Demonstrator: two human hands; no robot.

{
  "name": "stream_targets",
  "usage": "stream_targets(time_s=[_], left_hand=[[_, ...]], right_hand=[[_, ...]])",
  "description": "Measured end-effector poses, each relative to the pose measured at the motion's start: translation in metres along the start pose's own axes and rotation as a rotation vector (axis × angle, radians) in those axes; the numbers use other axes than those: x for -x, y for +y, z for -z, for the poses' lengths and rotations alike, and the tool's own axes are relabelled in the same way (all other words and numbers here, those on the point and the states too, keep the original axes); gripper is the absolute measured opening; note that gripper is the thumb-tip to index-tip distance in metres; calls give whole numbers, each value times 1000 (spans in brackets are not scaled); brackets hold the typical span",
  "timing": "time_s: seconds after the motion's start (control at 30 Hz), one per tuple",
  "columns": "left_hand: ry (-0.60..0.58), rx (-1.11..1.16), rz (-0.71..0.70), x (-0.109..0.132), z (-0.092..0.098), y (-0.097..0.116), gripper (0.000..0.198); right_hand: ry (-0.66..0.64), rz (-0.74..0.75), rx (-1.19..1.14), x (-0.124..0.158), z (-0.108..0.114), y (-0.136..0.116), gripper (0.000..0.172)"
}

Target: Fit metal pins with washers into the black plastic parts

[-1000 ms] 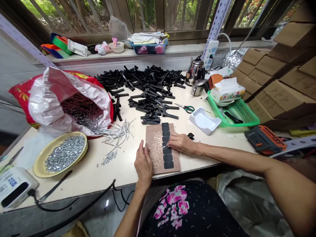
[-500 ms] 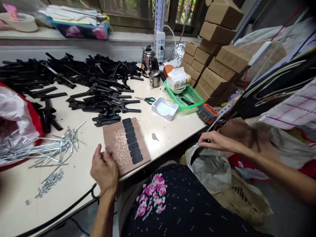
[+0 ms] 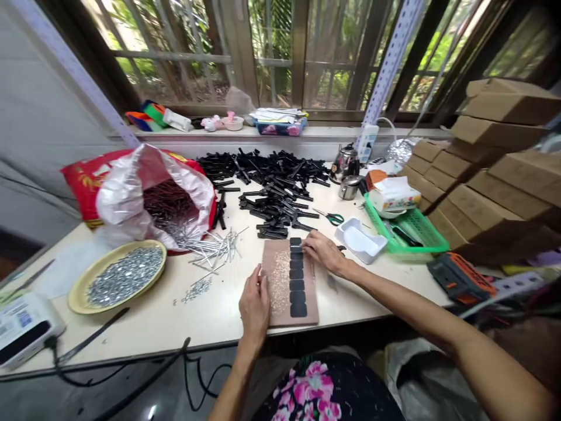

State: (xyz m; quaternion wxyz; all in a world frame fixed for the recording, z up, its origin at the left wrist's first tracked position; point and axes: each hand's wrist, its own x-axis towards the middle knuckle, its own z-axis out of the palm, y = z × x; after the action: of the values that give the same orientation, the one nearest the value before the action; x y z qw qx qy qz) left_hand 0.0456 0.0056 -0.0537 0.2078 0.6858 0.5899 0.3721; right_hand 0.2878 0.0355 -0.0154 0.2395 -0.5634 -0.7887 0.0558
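A brown board (image 3: 280, 316) with a patch of pale worn specks lies flat near the table's front edge. Down its right part runs a column of black rounded pads (image 3: 297, 285). Against the board's left edge rests my left hand (image 3: 255, 304), its thumb and fingers loosely apart. At the upper end of the column, my right hand (image 3: 324, 252) has its fingertips pinched together over the pads; what is between them is too small to make out. Just behind the board sits a pile of black clip-like parts (image 3: 280, 199).
To the left are loose metal rods (image 3: 219, 248), small metal pieces (image 3: 197, 290), a yellow dish (image 3: 74, 292) of metal bits and a red bag (image 3: 94, 175). Scissors (image 3: 333, 218), a white tray (image 3: 362, 240), a green basket (image 3: 429, 242) and cardboard boxes (image 3: 477, 202) stand right.
My right hand has moved from the sack beside the table, at the right, onto the upper end of the black pads. The view has swung left; my left hand stays at the board's edge.
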Motion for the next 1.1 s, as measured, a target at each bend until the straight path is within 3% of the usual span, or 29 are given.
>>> stream_targets(time_s=[0.13, 0.27, 0.5, 0.57, 0.7, 0.83, 0.97, 1.1], left_hand=[[-3, -24, -15, 2, -1, -1, 39], [4, -68, -47, 3, -2, 0, 37], [-11, -54, -28, 1, -1, 2, 37], [-9, -51, -29, 1, -1, 3, 37], [-4, -52, -42, 2, -2, 2, 36], [6, -54, -36, 3, -2, 3, 37], [-9, -55, -47, 3, -1, 3, 37], [-44, -66, -30, 2, 2, 4, 40]], right_hand=[[-6, 60, 52, 1, -15, 0, 20], [-134, 347, -1, 30, -17, -12, 26], [-72, 64, -45, 8, -16, 6, 19], [-71, 69, -14, 14, -18, 3, 20], [-123, 265, 9, 37, -22, -12, 23], [-51, 165, -55, 44, -21, -22, 22], [-146, 136, -185, 59, 2, -25, 20], [-69, -158, -155, 110, 66, -17, 21]])
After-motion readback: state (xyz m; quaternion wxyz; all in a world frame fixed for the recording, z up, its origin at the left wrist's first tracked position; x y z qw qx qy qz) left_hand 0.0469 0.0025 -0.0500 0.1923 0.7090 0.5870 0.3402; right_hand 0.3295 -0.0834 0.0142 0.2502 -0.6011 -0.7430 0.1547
